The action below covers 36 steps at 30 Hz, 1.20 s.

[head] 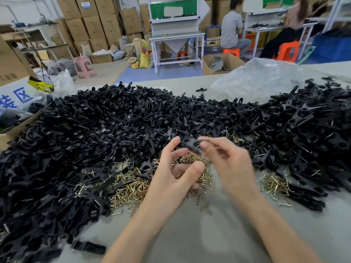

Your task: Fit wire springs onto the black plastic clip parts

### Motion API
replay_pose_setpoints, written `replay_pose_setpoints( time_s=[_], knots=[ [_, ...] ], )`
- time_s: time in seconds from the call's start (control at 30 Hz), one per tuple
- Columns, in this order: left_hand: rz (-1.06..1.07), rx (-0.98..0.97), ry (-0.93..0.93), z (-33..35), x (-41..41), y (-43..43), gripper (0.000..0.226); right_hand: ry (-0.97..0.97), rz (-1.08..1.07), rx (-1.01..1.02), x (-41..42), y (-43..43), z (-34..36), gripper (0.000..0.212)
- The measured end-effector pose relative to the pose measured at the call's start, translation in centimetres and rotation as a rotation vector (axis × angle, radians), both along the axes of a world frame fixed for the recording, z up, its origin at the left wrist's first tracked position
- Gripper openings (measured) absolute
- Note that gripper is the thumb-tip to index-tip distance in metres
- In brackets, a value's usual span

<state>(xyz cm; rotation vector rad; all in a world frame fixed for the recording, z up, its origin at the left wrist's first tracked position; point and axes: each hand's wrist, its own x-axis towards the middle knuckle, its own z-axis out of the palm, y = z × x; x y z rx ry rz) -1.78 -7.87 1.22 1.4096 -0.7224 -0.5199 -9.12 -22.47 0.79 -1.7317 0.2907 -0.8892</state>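
A black plastic clip part (191,144) hangs above the table, pinched in the blurred fingers of my right hand (226,160). My left hand (174,177) sits just left of it with fingers loosely curled and thumb bent inward; whether it holds a spring is hidden. Under both hands lies a heap of brass-coloured wire springs (133,188). A smaller bunch of springs (273,182) lies to the right. A huge pile of black clip parts (95,133) covers the table on the left and far side, with another pile (313,130) on the right.
The grey table top (199,234) shows in front of me. A clear plastic bag (256,80) lies at the far right, a cardboard box (11,130) at the left edge. Beyond are stacked cartons, work benches, stools and two seated people.
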Motion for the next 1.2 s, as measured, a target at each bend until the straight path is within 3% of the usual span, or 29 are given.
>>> replay_pose_setpoints(
  time_s=[0.07,0.13,0.2,0.23,0.37,0.5,0.6,0.7,0.9,1.07,1.2],
  knots=[
    [0.047,-0.017,-0.073,0.0,-0.2,-0.1,0.08,-0.155,-0.099,0.335,-0.5,-1.9,0.7,0.02],
    [0.127,-0.022,-0.124,0.0,-0.1,-0.3,0.061,-0.354,-0.142,0.729,-1.2,-3.8,1.6,0.042],
    [0.226,-0.061,-0.143,0.0,0.1,-0.2,0.04,-0.405,-0.117,0.951,-1.9,-4.9,1.7,0.067],
    [0.284,-0.072,-0.165,0.0,0.3,-0.1,0.032,-0.381,-0.075,0.981,-1.9,-5.0,1.6,0.07],
    [0.522,0.088,-0.446,-0.4,1.8,0.7,0.02,-0.234,0.017,0.837,-0.7,-3.5,0.6,0.052],
    [0.653,0.568,-0.877,0.0,5.1,1.3,0.041,-0.072,0.033,0.587,0.1,-2.4,-0.1,0.043],
    [0.56,1.004,-0.855,0.8,8.5,0.3,0.061,-0.017,0.054,0.536,0.2,-2.2,-0.5,0.041],
    [0.402,1.203,-0.884,1.1,10.8,-1.2,0.06,0.025,0.06,0.512,0.3,-2.0,-0.6,0.033],
    [0.382,0.956,-1.146,0.0,11.3,-1.0,0.036,0.101,0.042,0.356,0.3,-1.5,-1.0,0.029],
    [0.528,0.699,-0.874,1.5,11.9,1.2,0.029,0.179,0.033,0.229,0.4,-1.4,-1.6,0.029],
    [0.663,0.469,-0.828,2.4,10.1,2.4,0.025,0.158,0.003,0.235,0.4,-1.5,-1.7,0.03]
  ],
)
